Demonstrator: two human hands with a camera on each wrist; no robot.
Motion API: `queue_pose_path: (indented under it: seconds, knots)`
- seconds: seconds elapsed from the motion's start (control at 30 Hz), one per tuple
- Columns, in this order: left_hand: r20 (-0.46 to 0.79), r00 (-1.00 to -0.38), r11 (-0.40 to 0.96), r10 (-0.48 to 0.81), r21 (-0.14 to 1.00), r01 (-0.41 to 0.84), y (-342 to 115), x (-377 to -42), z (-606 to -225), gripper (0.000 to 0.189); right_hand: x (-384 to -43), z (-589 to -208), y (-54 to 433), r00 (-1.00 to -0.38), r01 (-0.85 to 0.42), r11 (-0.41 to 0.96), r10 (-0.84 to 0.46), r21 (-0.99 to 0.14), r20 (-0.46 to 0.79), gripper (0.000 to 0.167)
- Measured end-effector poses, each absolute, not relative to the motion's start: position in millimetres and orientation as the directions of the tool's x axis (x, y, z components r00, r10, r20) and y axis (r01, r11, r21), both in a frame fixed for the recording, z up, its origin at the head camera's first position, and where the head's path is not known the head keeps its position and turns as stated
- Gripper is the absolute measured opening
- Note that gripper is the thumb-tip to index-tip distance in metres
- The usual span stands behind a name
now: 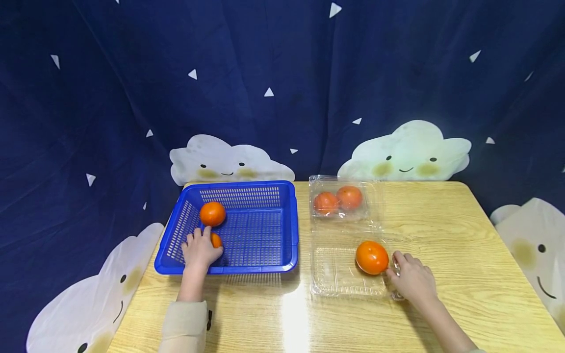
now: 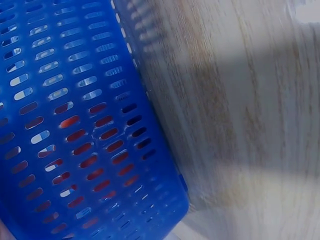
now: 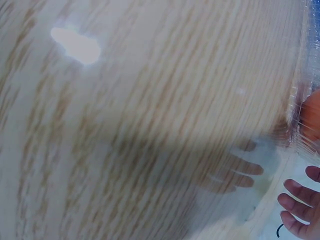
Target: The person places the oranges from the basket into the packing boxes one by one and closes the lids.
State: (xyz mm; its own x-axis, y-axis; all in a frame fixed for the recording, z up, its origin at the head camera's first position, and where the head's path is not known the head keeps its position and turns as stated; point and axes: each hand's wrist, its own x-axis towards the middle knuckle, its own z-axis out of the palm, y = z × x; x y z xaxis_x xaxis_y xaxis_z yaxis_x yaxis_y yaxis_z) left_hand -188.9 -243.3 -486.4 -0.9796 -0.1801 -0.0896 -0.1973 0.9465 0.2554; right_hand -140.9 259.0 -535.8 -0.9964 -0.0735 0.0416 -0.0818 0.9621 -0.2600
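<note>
Left hand (image 1: 200, 251) grasps an orange fruit (image 1: 216, 240) inside the blue basket (image 1: 256, 235), while the right hand (image 1: 414, 278), released with fingers loosely parted, is beside a clear container (image 1: 334, 270) whose nearer fruit (image 1: 372, 257) sits just left of its fingertips.

The upper frame is filled by a cloud-printed navy curtain (image 1: 247, 49); at lower centre, the table (image 1: 446, 220) is streaked with glare (image 1: 295, 318).

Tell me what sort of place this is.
Probably an indoor tabletop set up for sorting fruit: a wood-grain table, a cloud-print curtain behind it and a blue basket holding orange fruit.
</note>
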Motion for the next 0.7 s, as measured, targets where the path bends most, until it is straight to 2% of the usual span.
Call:
queue_pose_path:
  seconds: [0.7]
  knots:
    - [-0.176, -0.969, 0.937, -0.174, 0.273, -0.218, -248.9, -195.1, -494.0, 0.073, -141.3, -536.1, 258.9, -0.996, -0.087, 0.963, -0.077, -0.256, 0.051, 0.036]
